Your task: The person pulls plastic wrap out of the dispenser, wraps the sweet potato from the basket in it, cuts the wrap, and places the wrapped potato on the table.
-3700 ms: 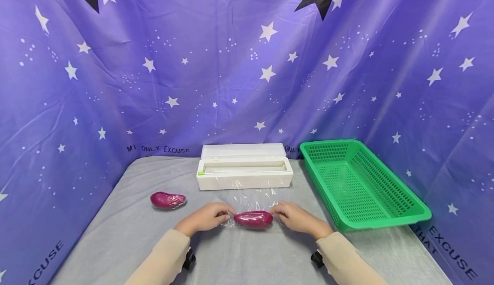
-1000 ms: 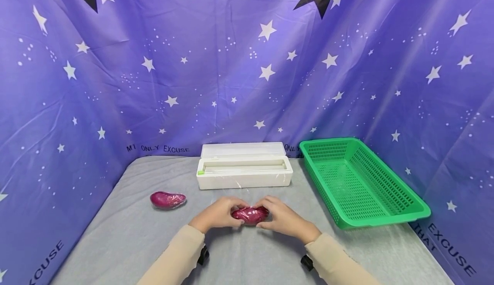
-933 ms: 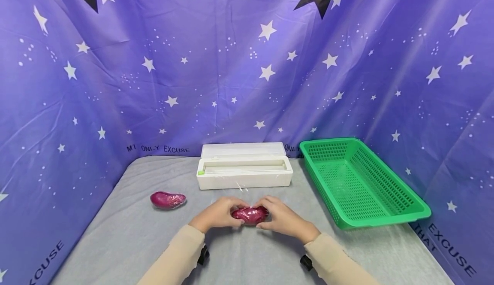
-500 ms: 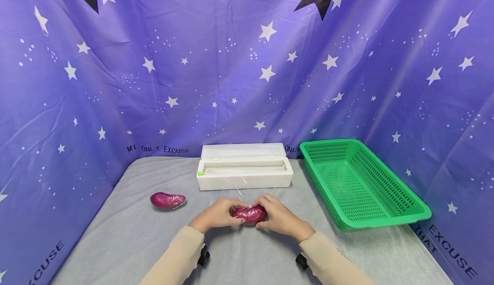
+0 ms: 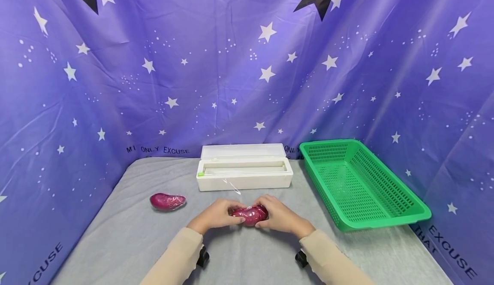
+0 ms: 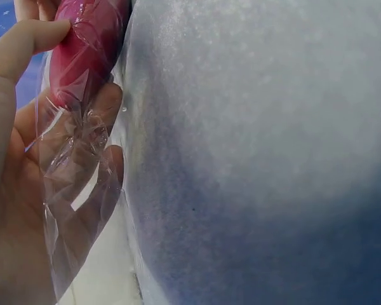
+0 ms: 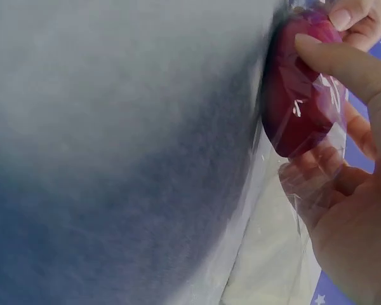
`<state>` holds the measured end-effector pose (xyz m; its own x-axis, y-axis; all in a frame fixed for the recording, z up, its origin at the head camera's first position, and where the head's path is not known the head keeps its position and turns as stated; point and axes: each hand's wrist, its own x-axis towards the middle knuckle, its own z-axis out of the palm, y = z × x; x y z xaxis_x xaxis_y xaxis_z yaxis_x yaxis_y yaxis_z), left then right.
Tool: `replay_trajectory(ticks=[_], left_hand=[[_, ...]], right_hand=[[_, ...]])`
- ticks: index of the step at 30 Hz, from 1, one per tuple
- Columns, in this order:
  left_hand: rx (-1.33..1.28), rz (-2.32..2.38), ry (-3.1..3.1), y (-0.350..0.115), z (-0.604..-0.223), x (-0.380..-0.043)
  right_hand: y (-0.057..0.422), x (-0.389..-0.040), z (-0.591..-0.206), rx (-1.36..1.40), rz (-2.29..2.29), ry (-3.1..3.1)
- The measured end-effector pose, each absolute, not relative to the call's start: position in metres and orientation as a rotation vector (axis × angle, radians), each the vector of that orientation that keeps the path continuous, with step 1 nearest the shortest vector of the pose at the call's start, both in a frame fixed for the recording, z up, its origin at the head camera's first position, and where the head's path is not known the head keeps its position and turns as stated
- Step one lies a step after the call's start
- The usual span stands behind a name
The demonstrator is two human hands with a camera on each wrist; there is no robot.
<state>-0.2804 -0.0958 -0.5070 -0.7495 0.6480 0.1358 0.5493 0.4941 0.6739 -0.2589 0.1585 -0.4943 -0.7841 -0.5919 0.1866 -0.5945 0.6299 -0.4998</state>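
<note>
A purple-red sweet potato (image 5: 250, 216) in clear cling film lies crosswise on the cloth between my two hands. My left hand (image 5: 218, 214) holds its left end, thumb on the near side and fingers behind. At the right end my right hand (image 5: 283, 217) grips it the same way. In the left wrist view loose, crinkled cling film (image 6: 66, 159) trails off the end over my palm and fingers. Film also spreads past the sweet potato (image 7: 298, 108) over my fingers in the right wrist view. A second film-wrapped sweet potato (image 5: 167, 201) rests to the left.
Behind my hands stands a white cling film box (image 5: 245, 183), its lid raised and a green slider at its left end. A green perforated basket (image 5: 380, 223) sits at the right. Grey cloth (image 5: 127, 233) covers the table, with a purple star-printed curtain around it.
My hands have gone from touching the film at both ends to gripping the sweet potato, which moved slightly left and back. The film spread behind it has shrunk. In the last second they barely shift.
</note>
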Motion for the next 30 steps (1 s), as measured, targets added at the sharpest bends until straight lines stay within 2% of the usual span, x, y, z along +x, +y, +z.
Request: replay_trajectory(ticks=[13, 30], left_hand=[[1.049, 1.008, 2.73, -0.1, -0.501, -0.277], [0.658, 1.093, 2.661, -0.11, -0.49, -0.278]], right_hand=[[0.163, -0.277, -0.486, 1.151, 0.92, -2.868], [0.168, -0.289, -0.485, 1.145, 0.942, -2.908]])
